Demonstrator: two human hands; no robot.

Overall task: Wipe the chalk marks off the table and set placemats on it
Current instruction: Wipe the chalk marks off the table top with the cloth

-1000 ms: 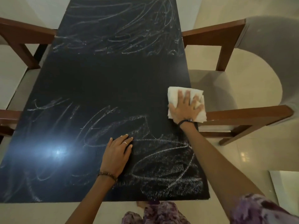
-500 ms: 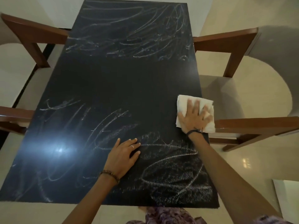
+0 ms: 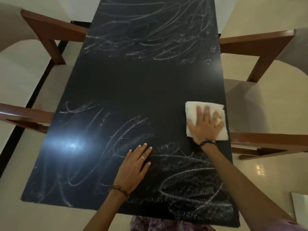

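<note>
Black table [image 3: 133, 84] unchanged; right hand [image 3: 205, 126] seemingly still presses cloth [image 3: 191, 110].

Nothing legible anywhere — the chalk marks [image 3: 150, 39] across the tabletop [image 3: 141, 84] are only looping scribbles, no letters or numbers.

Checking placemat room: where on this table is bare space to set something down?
The table holds only the cloth under the right hand at the right edge and the left hand near the front. The middle band, far end and left side are free, though chalk marks remain.
</note>
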